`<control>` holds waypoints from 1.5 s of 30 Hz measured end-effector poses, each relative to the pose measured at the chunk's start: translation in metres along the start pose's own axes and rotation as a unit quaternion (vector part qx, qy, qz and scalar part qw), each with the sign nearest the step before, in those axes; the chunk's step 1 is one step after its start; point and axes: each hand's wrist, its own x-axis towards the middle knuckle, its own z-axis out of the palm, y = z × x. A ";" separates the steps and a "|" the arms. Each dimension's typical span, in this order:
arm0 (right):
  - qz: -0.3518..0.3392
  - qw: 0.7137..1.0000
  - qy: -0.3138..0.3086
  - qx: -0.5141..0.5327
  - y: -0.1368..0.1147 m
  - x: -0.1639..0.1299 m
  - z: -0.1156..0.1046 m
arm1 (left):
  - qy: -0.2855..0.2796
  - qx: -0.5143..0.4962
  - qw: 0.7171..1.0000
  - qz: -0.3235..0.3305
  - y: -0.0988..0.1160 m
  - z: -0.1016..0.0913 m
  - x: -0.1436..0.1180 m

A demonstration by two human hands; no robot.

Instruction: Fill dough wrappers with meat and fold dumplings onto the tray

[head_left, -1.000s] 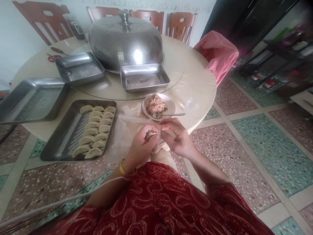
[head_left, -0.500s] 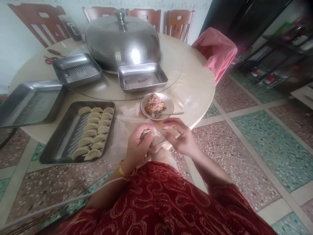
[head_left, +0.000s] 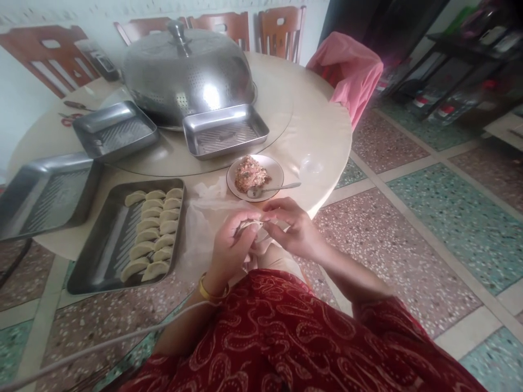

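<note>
One pale dumpling [head_left: 250, 224] pinched, half-folded, between hands.

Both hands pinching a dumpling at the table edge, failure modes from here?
1. The dumpling is held between left hand and right hand beyond the table rim, over the lap; a slip likely drops it there.
2. The spoon handle overhangs the filling plate close to the right hand; a bump may tip it.
3. The dumpling tray overhangs the table edge, so a nudge might unbalance it.
</note>
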 end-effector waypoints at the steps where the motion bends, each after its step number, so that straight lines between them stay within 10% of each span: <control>1: 0.004 1.000 0.004 0.009 0.000 0.000 0.000 | -0.001 0.005 1.000 -0.001 0.000 0.000 0.000; 22: 0.100 0.990 -0.012 0.098 -0.002 0.002 -0.003 | -0.074 0.062 0.993 0.070 0.005 0.002 0.009; 45: -0.065 0.991 0.115 -0.010 -0.010 -0.017 0.016 | 0.055 0.006 0.995 0.083 0.009 0.014 0.004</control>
